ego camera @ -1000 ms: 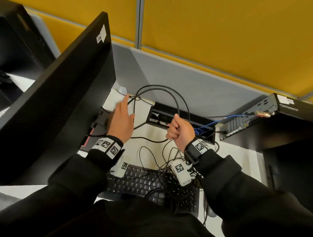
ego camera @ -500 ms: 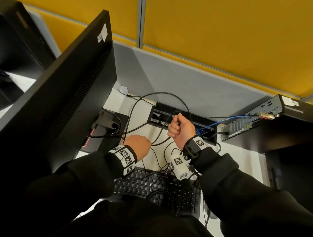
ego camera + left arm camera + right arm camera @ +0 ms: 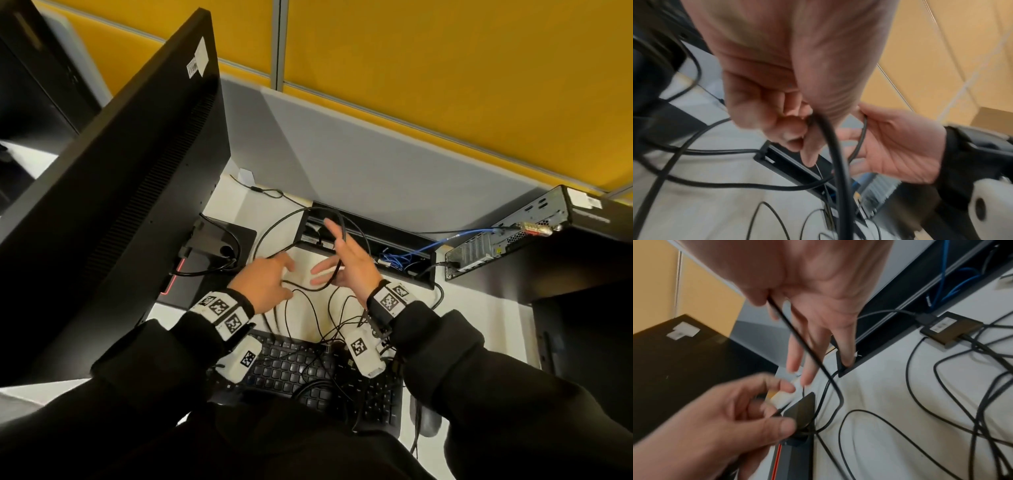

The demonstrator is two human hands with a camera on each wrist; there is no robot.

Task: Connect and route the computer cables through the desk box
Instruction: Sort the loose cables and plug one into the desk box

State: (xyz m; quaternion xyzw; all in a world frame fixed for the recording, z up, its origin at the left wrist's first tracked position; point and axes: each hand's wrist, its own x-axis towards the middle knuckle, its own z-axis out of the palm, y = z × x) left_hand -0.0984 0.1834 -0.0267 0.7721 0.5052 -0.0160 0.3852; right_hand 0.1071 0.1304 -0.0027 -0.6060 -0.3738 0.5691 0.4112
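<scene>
A black cable (image 3: 274, 226) loops over the white desk from the recessed black desk box (image 3: 394, 226) toward my hands. My left hand (image 3: 286, 275) is low over the desk; in the left wrist view its curled fingers (image 3: 789, 129) pinch the thick black cable (image 3: 838, 162). My right hand (image 3: 330, 253) hovers in front of the box with its fingers (image 3: 844, 344) spread straight. A thinner run of cable (image 3: 807, 350) crosses its palm beside the thumb. The box rim (image 3: 781, 162) lies just beyond both hands.
A large black monitor (image 3: 120, 188) on its stand base (image 3: 219, 246) fills the left. A small computer (image 3: 513, 233) sits right, with a blue network cable (image 3: 442, 241) running into the box. Keyboard (image 3: 308, 373) and several tangled cables lie near me; an adapter (image 3: 949, 327) lies by the box.
My right hand went from a fist gripping the cable to spread fingers. My left hand came away from the monitor, dropped to the desk and took hold of the cable.
</scene>
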